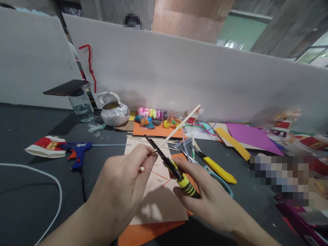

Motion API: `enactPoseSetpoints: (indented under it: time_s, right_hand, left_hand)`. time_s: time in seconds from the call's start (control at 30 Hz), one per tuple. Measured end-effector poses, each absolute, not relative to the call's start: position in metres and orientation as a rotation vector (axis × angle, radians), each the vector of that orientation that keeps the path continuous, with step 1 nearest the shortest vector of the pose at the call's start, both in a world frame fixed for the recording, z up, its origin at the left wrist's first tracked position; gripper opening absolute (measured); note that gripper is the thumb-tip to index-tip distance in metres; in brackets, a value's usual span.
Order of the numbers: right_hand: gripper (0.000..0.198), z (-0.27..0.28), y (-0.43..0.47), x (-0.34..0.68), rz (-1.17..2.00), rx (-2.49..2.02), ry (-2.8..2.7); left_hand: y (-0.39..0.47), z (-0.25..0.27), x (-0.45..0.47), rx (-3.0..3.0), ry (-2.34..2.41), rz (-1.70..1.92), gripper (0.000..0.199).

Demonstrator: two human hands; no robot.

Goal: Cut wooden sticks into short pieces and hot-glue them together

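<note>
Between thumb and fingers, my left hand (128,177) pinches a thin wooden stick (176,129), which slants up to the right. A short light-coloured end pokes out below the fist. My right hand (202,191) is wrapped round the yellow-and-black handle of pliers (174,169). Their dark jaws lie across the stick just beyond my left fingertips; whether they press on it I cannot tell. Beneath both hands lies a pale sheet of paper (164,208) over orange paper (151,234). More thin sticks (146,139) rest at the sheet's far edge.
A blue glue gun (80,153) lies left, by a red-and-white paper cup (46,147) and a white cable (55,184). Behind stand a kettle (115,114) and a water jar (82,108). Bagged coloured clay (151,118), a yellow cutter (220,169) and purple paper (253,136) lie beyond.
</note>
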State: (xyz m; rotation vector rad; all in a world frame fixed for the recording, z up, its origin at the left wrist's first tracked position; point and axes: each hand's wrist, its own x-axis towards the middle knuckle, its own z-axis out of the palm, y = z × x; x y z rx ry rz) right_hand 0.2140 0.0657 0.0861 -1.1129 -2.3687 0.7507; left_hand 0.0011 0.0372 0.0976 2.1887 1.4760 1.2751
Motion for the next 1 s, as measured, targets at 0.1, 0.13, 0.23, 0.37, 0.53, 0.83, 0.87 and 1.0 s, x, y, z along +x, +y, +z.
enactPoseSetpoints:
  time_s: [0.1, 0.13, 0.23, 0.37, 0.53, 0.83, 0.87, 1.0]
  right_hand:
    - [0.044, 0.087, 0.065, 0.213, 0.79, -1.104, -2.348]
    - [0.045, 0.087, 0.065, 0.213, 0.8, -1.101, -2.343]
    - [0.047, 0.086, 0.065, 0.214, 0.819, -1.102, -2.335]
    - [0.049, 0.084, 0.066, 0.215, 0.854, -1.118, -2.33]
    - [0.055, 0.08, 0.068, 0.213, 0.911, -1.125, -2.306]
    - [0.04, 0.077, 0.068, 0.209, 0.901, -1.099, -2.315]
    - [0.039, 0.077, 0.068, 0.208, 0.895, -1.109, -2.311]
    - [0.041, 0.079, 0.067, 0.208, 0.916, -1.114, -2.301]
  left_hand:
    - [0.037, 0.097, 0.002, 2.278, 1.46, 1.332, 0.021]
    - [0.037, 0.098, 0.002, 2.253, 1.443, 1.331, 0.021]
    - [0.037, 0.1, 0.0, 2.075, 1.4, 1.282, 0.023]
    - [0.038, 0.101, -0.001, 1.833, 1.324, 1.203, 0.023]
    - [0.04, 0.099, -0.002, 1.65, 1.214, 1.126, 0.026]
    - [0.042, 0.099, 0.001, 1.915, 1.381, 1.188, 0.024]
    - [0.043, 0.098, 0.001, 1.991, 1.426, 1.212, 0.022]
    - [0.043, 0.094, 0.002, 2.264, 1.506, 1.314, 0.02]
